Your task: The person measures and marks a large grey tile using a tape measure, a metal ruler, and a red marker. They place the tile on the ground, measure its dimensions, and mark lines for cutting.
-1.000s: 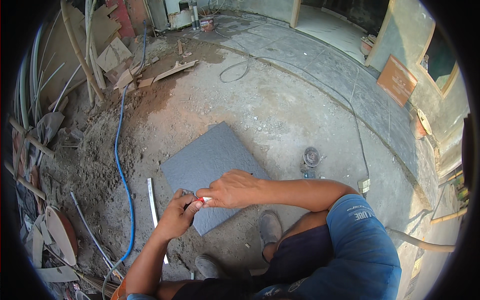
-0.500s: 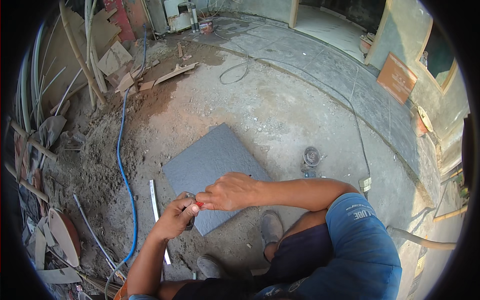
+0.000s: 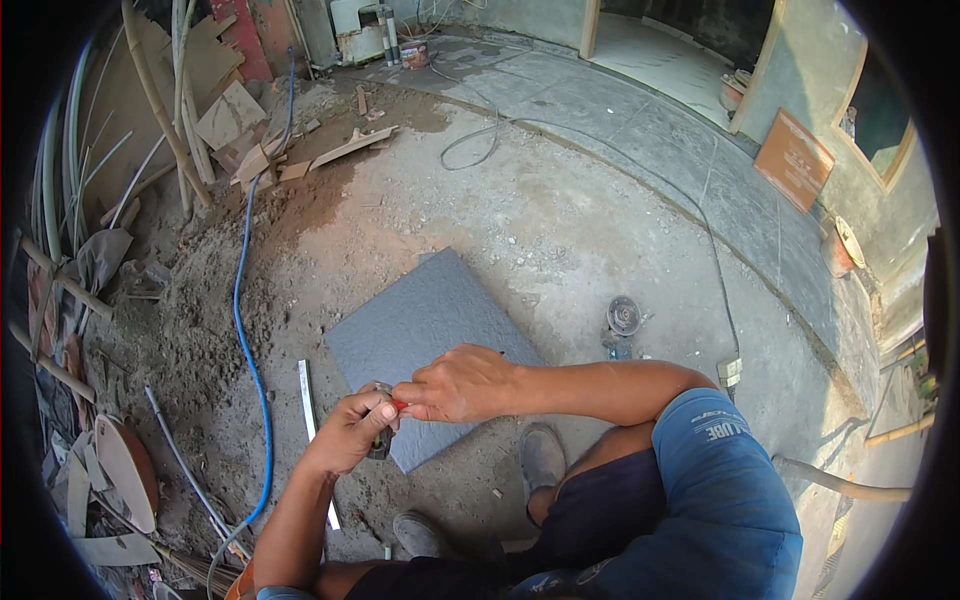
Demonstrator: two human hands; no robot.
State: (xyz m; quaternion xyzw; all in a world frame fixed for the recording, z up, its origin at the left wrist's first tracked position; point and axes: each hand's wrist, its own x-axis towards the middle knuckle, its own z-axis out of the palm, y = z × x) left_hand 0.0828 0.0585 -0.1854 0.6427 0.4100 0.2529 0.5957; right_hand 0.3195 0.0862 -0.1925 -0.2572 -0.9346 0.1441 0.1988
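Note:
My left hand (image 3: pixel 352 432) is closed around a small dark, rounded object (image 3: pixel 380 446), mostly covered by my fingers; its kind is unclear. My right hand (image 3: pixel 455 385) meets it from the right, thumb and fingers pinching a small red piece (image 3: pixel 399 405) at the left fingertips. Both hands are over the near-left part of a large dark-grey square tile (image 3: pixel 430 310), which lies flat on the rough ground. Right of the tile rests an angle grinder (image 3: pixel 624 316) with its disc facing up. A pale straight metal strip (image 3: pixel 306 400) lies left of the tile.
A blue hose (image 3: pixel 241 300) runs down the left over loose soil (image 3: pixel 190 300). A grey cable (image 3: pixel 705 215) curves to a pale socket block (image 3: pixel 731 370) at right. Broken boards (image 3: pixel 340 148) and poles (image 3: pixel 165 100) are at far left. My shoes (image 3: pixel 543 462) stand near the tile.
My hands stay together in nearly the same place. The dark object in my left hand has tilted slightly, and my right fingers have shifted a little on the red piece.

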